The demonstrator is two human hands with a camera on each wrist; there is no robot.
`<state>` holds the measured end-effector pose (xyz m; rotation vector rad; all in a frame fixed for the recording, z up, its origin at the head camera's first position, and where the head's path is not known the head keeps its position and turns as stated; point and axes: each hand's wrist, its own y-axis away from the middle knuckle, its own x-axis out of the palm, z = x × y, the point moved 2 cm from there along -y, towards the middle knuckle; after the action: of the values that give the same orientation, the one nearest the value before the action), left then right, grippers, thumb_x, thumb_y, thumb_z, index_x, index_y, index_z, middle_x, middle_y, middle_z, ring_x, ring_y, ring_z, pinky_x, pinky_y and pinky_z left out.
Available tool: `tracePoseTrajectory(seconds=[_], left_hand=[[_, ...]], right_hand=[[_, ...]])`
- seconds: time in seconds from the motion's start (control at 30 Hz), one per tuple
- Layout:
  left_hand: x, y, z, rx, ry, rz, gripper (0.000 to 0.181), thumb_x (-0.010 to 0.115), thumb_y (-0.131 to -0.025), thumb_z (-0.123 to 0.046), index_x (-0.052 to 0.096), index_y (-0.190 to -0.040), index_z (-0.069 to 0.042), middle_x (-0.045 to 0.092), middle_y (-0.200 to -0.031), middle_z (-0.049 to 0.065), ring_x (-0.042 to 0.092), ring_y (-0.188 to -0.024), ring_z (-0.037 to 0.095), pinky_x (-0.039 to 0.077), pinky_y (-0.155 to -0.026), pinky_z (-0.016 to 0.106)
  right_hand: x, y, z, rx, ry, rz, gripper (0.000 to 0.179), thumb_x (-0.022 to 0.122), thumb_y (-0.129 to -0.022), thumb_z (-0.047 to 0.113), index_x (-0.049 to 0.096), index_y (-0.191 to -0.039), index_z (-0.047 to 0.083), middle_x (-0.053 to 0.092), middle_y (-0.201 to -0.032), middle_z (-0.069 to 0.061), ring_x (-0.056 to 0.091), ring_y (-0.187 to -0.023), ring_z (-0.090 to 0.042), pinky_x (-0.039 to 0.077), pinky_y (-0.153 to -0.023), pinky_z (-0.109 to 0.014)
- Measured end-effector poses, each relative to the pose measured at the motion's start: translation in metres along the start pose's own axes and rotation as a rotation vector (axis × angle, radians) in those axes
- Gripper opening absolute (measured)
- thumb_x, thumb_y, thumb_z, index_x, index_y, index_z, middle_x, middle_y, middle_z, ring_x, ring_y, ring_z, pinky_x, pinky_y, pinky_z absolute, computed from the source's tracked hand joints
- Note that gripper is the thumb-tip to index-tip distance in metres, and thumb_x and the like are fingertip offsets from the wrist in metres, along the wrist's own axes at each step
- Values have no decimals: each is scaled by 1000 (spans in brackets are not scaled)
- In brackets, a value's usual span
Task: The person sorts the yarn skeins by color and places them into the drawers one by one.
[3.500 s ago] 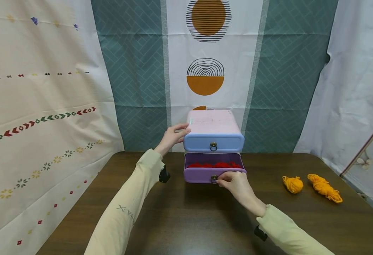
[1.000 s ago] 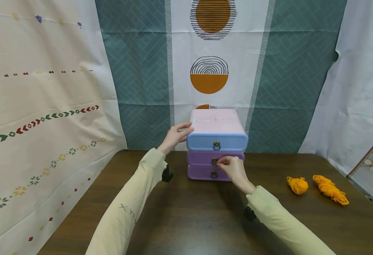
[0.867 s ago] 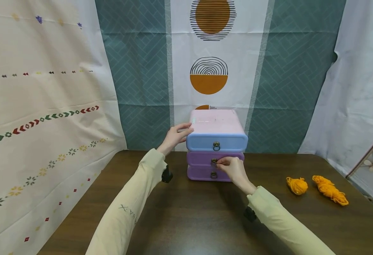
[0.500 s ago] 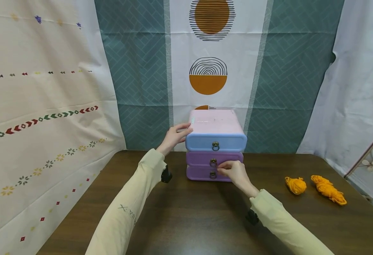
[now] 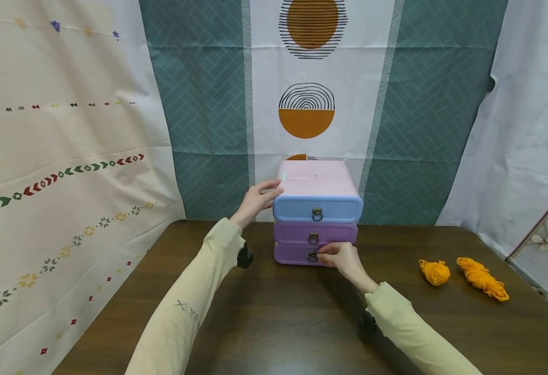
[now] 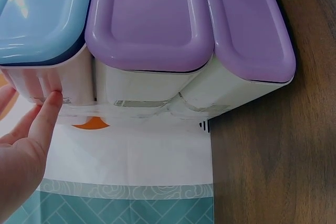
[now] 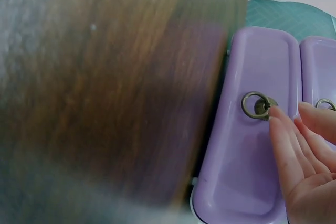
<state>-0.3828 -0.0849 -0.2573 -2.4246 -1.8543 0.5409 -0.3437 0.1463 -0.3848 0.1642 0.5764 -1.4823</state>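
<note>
A small three-tier drawer chest stands at the back middle of the table. It has a pink top point(image 5: 316, 177), a blue top drawer point(image 5: 297, 209), a purple middle drawer point(image 5: 292, 233) and a purple bottom drawer point(image 7: 247, 166). All drawers are pushed in. My left hand point(image 5: 253, 200) rests against the left side of the pink case, fingers extended, as the left wrist view shows. My right hand point(image 5: 346, 259) is at the bottom drawer's brass ring pull point(image 7: 257, 106). A fingertip touches the pull's mount, and the thumb stands apart from it. The drawers' contents are hidden.
A ball of orange yarn point(image 5: 434, 272) and a longer orange yarn bundle point(image 5: 482, 278) lie on the right of the brown wooden table point(image 5: 264, 323). Patterned cloths point(image 5: 208, 130) hang behind and at both sides.
The middle drawer, pulled out with red yarn showing 3.5 s ago, is now pushed in. My right hand has left its ring and moved down to the bottom pull. My left hand stays put.
</note>
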Motion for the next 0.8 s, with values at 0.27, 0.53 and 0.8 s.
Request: tracePoseTrajectory(seconds=[0.27, 0.53, 0.8], left_hand=[[-1, -1, 2, 0, 20, 10, 47, 57, -91, -19, 44, -132, 0, 40, -132, 16, 49, -111, 25, 45, -86, 32], [-5, -14, 24, 4, 51, 3, 49, 61, -88, -28, 49, -131, -8, 43, -131, 10, 51, -108, 20, 46, -84, 28], [-6, -15, 25, 23, 27, 0, 51, 61, -87, -32, 49, -131, -10, 42, -131, 10, 49, -110, 21, 45, -86, 30]], right_hand=[[6, 4, -5, 74, -59, 0, 15, 70, -76, -2, 68, -89, -9, 66, -80, -13, 64, -68, -21, 54, -59, -32], [11, 6, -5, 126, -167, 17, 17, 65, -78, -7, 63, -94, -15, 64, -84, -21, 64, -72, -26, 54, -58, -36], [15, 6, -6, 183, -251, 26, 18, 62, -80, -10, 60, -95, -18, 63, -84, -25, 64, -70, -33, 54, -54, -36]])
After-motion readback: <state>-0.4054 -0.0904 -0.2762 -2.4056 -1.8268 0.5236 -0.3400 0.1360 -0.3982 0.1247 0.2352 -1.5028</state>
